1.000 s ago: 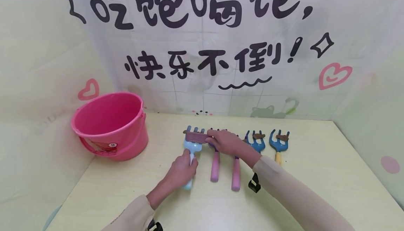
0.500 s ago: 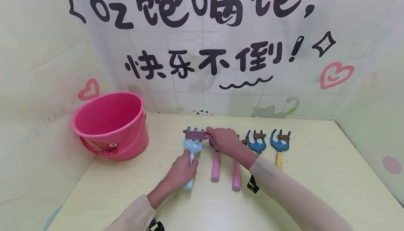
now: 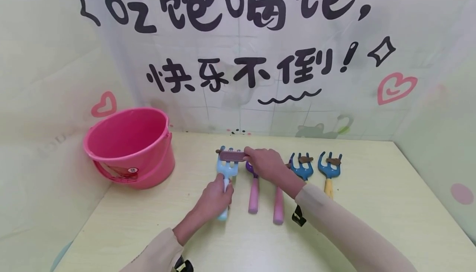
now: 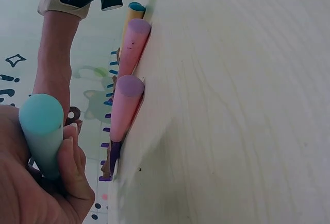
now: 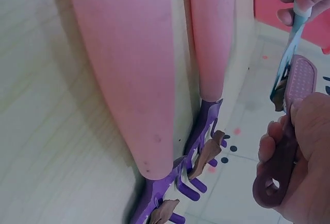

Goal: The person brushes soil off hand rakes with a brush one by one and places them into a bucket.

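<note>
My left hand (image 3: 213, 197) grips the handle of a light blue hand fork (image 3: 227, 169), its tines pointing to the back wall. A brown piece (image 3: 218, 151) sticks out at the left of the tines. In my right hand (image 3: 267, 165) is a purplish-brown brush (image 3: 232, 156), its head lying across the tines. The right wrist view shows the brush's dotted head (image 5: 302, 77) beside the fork's tines, with a brown piece (image 5: 278, 98) at their tips. Bristles cannot be made out. The left wrist view shows the fork's turquoise handle end (image 4: 41, 115) inside the left hand.
Two purple hand forks with pink handles (image 3: 253, 195) lie right of the blue one. Beyond them lie two dark blue forks (image 3: 329, 170) with yellow handles. Brown pieces (image 3: 333, 161) sit on their tines. A pink bucket (image 3: 156, 156) stands at the table's back left, near the printed wall cloth.
The brush head has shifted slightly up the tines, toward the back wall. The light blue fork's tines and the brown piece have risen a little too. Both hands keep their holds.
</note>
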